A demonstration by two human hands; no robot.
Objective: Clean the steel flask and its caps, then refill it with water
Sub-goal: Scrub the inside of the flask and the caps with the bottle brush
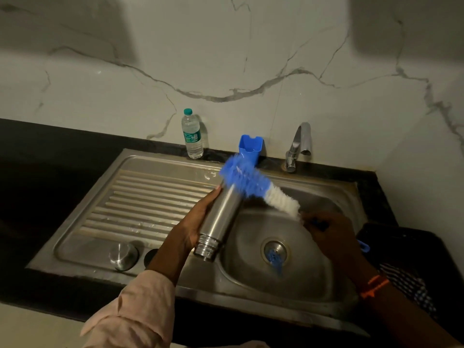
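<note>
Scrubbing looks half done: left hand (198,222) grips the steel flask (221,217) over the sink (251,285), right hand (331,234) holds the brush (253,189) on it. Cap (124,256) waits; refilling comes later.

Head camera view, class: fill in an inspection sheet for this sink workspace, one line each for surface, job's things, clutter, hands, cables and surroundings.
Surface: steel sink with ribbed drainboard, set in a dark counter.
Job's things: steel flask held tilted over the basin, threaded mouth toward the person; blue and white bottle brush against its outside; steel cap on the drainboard.
Clutter: plastic water bottle, blue holder, a blue item at the drain.
Hands: left hand grips the flask; right hand holds the brush handle.
Cables: nothing seen.
Surroundings: marble-patterned wall, tap with no water visible.
</note>
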